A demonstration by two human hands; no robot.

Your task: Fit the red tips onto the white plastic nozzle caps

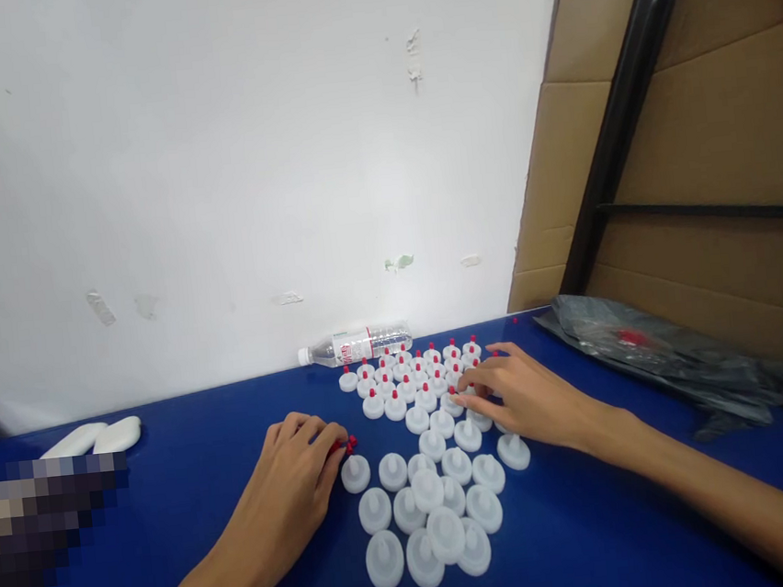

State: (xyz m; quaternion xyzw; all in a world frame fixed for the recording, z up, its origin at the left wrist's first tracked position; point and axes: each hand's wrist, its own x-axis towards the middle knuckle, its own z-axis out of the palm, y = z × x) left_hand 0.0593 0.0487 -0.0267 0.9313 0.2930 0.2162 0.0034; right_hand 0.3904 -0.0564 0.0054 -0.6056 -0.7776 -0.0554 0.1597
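Note:
Several white plastic caps (423, 512) without red tips lie in a loose cluster on the blue table (192, 460) in front of me. Farther back, several white caps with red tips (406, 375) stand in rows. My left hand (292, 483) is curled, and small red tips (345, 445) show at its fingertips, next to a white cap (355, 472). My right hand (518, 392) rests over the right side of the rows, fingers pinched at a red-tipped cap (452, 402).
A clear water bottle (359, 345) lies on its side against the white wall. A dark plastic bag (674, 354) sits at the right, with cardboard sheets (716, 142) and a black frame behind it. Two white oblong objects (93, 438) lie at the left.

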